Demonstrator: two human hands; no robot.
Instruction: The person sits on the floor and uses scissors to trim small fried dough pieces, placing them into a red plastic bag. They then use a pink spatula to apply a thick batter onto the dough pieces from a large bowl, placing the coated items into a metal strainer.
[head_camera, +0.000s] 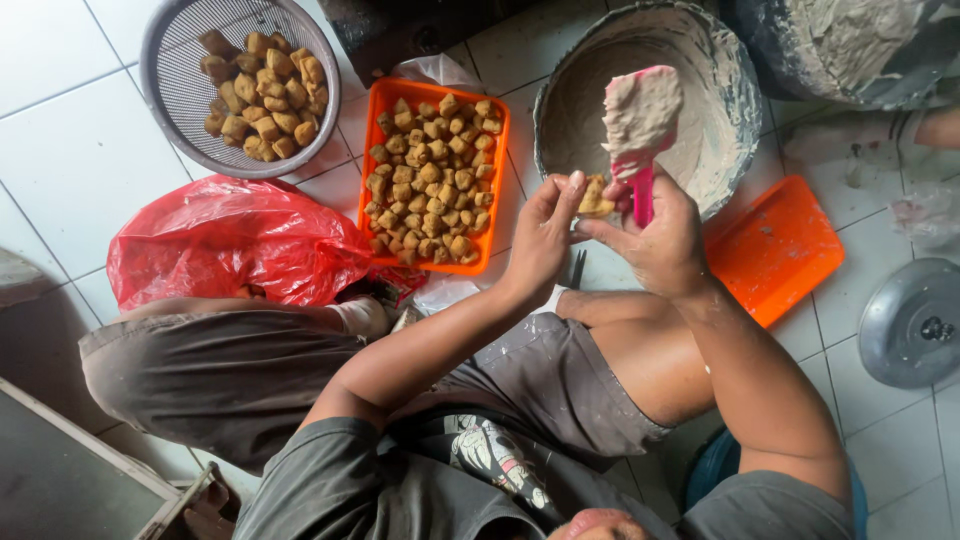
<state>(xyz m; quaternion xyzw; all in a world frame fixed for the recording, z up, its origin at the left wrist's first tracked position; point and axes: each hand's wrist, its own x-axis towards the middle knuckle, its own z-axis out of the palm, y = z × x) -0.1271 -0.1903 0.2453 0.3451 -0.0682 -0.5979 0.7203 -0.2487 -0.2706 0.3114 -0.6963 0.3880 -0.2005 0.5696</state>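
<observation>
Filling is the step I judge to be in hand: the left hand (545, 235) pinches a small fried tofu puff (596, 197) between thumb and fingertips, held in the air just in front of the grey bowl (735, 90), while the right hand (665, 245) has its fingers wrapped tight round the pink handle of a spatula (641, 130) whose blade is loaded with pale paste. The right thumb also steadies the puff. To do this well, I would keep the puff's opening turned up toward the blade, scrape off only a small dab of paste, and press gently — the puff looks soft enough to tear if squeezed.

As for the containers, the grey bowl is smeared with the same pale paste up its walls, with little left in the bottom that I can see. The orange tray (498, 170) to its left is packed with tofu puffs. The round grey colander (170, 90) beyond it holds a smaller heap of browner pieces against one side. A second orange tray (780, 250) lies by the right forearm — nothing on it. A red plastic bag (230, 240) rests beside the knee; I cannot tell its contents.
</observation>
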